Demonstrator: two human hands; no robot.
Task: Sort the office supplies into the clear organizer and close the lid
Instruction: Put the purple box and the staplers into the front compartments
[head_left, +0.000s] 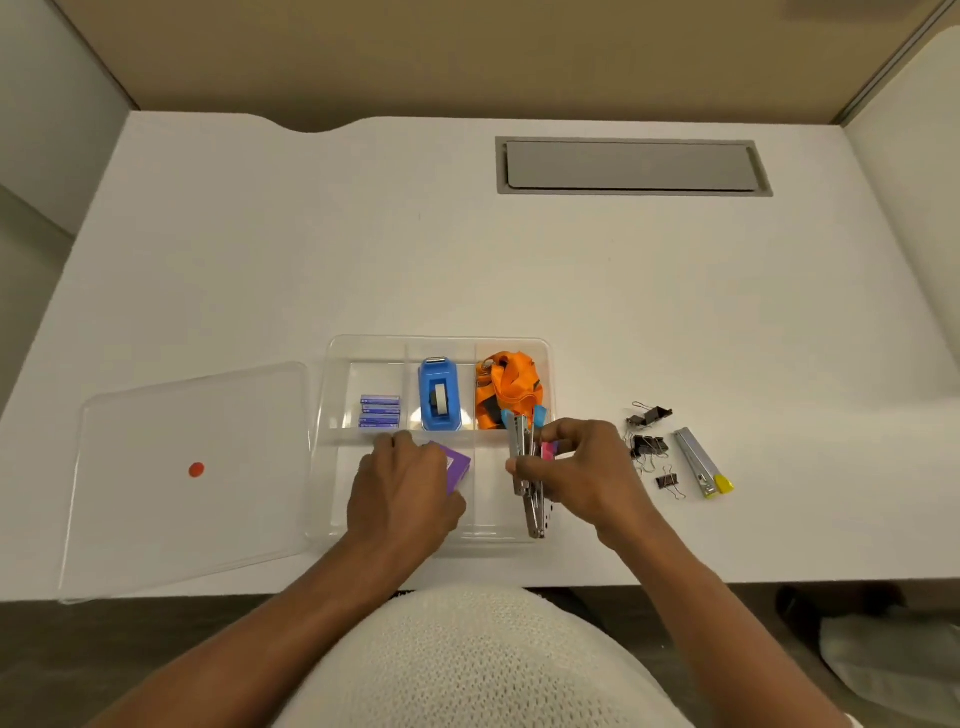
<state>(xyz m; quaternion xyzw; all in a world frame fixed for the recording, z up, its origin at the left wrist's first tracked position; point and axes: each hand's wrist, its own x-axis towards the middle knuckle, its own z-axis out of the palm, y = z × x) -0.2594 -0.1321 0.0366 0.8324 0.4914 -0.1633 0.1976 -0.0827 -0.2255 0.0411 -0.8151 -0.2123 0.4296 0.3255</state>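
The clear organizer (439, 345) lies open on the white desk. Its far row holds small purple staple boxes (380, 411), a blue tape dispenser (439, 395) and an orange lanyard (506, 389). My left hand (402, 493) grips a purple box (460, 467) over the near left compartment. My right hand (576, 470) holds metal staplers (527, 478), one with a pink part, over the near right compartment. The clear lid (197, 467), marked with a red dot, lies flat left of the organizer.
Right of the organizer lie several black binder clips (649, 444) and a silver stapler with a yellow end (704, 462). A grey cable hatch (631, 166) is set into the desk at the back right. The desk's front edge runs just below the organizer.
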